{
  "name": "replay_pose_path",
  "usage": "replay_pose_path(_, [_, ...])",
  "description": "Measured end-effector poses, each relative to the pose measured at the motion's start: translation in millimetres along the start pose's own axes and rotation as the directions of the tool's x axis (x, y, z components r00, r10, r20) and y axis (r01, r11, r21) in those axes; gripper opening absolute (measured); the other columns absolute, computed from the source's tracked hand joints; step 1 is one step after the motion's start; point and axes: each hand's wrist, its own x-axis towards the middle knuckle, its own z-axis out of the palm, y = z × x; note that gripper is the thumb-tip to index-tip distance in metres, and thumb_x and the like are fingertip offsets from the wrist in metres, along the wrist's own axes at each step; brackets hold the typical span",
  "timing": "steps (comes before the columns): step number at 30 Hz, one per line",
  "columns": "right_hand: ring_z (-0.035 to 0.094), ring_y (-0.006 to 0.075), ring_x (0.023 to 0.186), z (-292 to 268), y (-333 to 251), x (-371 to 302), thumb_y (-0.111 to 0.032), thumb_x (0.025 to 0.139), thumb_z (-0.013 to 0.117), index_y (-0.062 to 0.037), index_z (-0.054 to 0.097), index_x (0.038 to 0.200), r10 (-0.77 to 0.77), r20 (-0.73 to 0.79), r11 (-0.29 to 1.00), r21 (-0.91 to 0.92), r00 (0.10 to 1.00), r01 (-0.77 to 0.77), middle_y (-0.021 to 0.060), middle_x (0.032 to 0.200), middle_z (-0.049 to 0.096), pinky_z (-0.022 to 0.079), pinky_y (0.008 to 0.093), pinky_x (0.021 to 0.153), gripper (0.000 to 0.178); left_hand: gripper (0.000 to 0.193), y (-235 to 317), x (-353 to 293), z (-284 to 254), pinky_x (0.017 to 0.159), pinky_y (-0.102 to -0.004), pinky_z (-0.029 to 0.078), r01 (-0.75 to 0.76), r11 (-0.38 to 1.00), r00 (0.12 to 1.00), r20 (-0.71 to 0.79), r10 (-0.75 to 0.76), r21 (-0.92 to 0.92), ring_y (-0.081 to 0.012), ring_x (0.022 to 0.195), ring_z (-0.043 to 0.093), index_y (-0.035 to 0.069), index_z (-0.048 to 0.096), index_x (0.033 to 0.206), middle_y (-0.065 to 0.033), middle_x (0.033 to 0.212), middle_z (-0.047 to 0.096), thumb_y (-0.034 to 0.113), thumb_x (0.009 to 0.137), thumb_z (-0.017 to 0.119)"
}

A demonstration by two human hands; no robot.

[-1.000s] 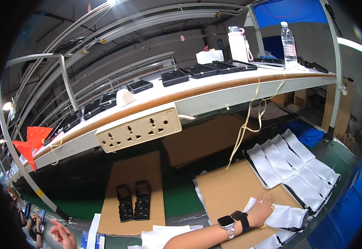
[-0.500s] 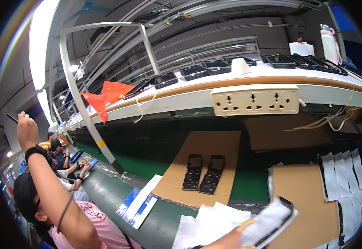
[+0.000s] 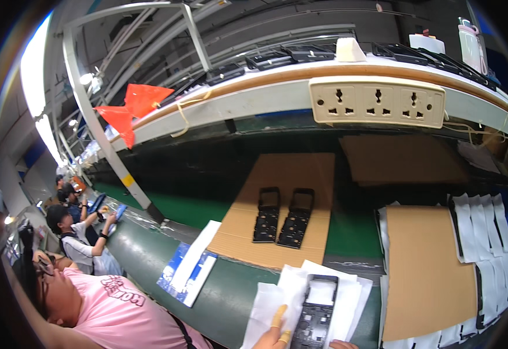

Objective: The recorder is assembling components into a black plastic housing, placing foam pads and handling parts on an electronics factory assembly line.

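A black frame-shaped plastic housing [image 3: 314, 317] lies on a loose stack of white paper sheets [image 3: 292, 282] at the lower middle, with white paper showing through its upper opening. Beside its left edge is my left hand [image 3: 272, 336], with yellow finger covers on its fingertips. Its visible fingers are stretched out and apart, over the paper. My right hand [image 3: 342, 345] barely enters at the lower edge, near the housing's right side; most of its fingers are hidden. Farther off, two similar black housings [image 3: 266, 215] lie side by side on a cardboard sheet [image 3: 236, 244].
To the right, a cardboard sheet [image 3: 428, 273] lies among rows of paper-wrapped black parts [image 3: 482, 230]. A blue-and-white packet [image 3: 187, 273] is on the green bench at left. Above runs a shelf with a power strip [image 3: 377, 103]. A co-worker in pink [image 3: 132, 305] is close on the left.
The paper-covered part held at the lower right is out of that spot; an uncovered black housing now lies on the papers. The co-worker's raised arm has come down. My view has shifted.
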Motion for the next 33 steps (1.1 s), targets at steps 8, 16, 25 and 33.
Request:
replay_pose_path(8, [0.044,0.0318,0.110,-21,-1,10,-0.020,0.077,0.057,-0.0056,0.058,0.097,0.073,0.065,0.997,0.028,0.995,-0.075,0.0155,0.114,0.051,0.033,0.0456,0.090,0.025,0.045,5,-4,-1,0.097,-0.0520,0.022,-0.222,0.418,0.825,-0.059,0.563,0.881,-0.0321,0.113,0.037,0.009,0.047,0.120,-0.0165,0.115,0.046,0.010,0.075,0.051])
replay_pose_path(16, [0.043,0.0315,0.112,-18,-2,5,-0.026,0.069,0.066,-0.0075,0.058,0.099,0.043,0.060,0.999,0.016,0.997,-0.044,0.0149,0.115,0.050,0.031,0.0453,0.093,0.036,0.063,6,-14,27,0.083,-0.0461,0.035,-0.169,0.525,0.848,-0.148,0.508,0.834,-0.0333,0.093,0.046,-0.006,0.042,0.116,-0.0212,0.106,0.049,0.040,0.076,0.055])
replay_pose_path(25, [0.043,0.0321,0.110,-20,-10,9,-0.028,0.064,0.070,-0.0085,0.055,0.107,0.139,0.067,0.990,0.003,0.988,-0.139,0.0155,0.114,0.049,0.032,0.0444,0.093,0.049,0.088,10,-3,60,0.057,-0.0347,0.047,-0.318,0.496,0.850,0.011,0.527,0.808,-0.0288,0.067,0.053,-0.017,0.036,0.115,-0.0199,0.084,0.050,0.050,0.065,0.062])
replay_pose_path(33, [0.043,0.0315,0.110,-18,-11,12,-0.027,0.066,0.068,-0.0136,0.058,0.105,0.076,0.059,0.997,-0.030,0.995,-0.075,0.0151,0.116,0.048,0.032,0.0448,0.093,0.043,0.081,30,25,-4,0.090,-0.0364,0.039,-0.148,0.984,0.836,0.520,0.178,-0.099,-0.0331,0.106,0.050,0.007,0.017,0.136,-0.0220,0.126,0.036,0.031,0.074,0.064])
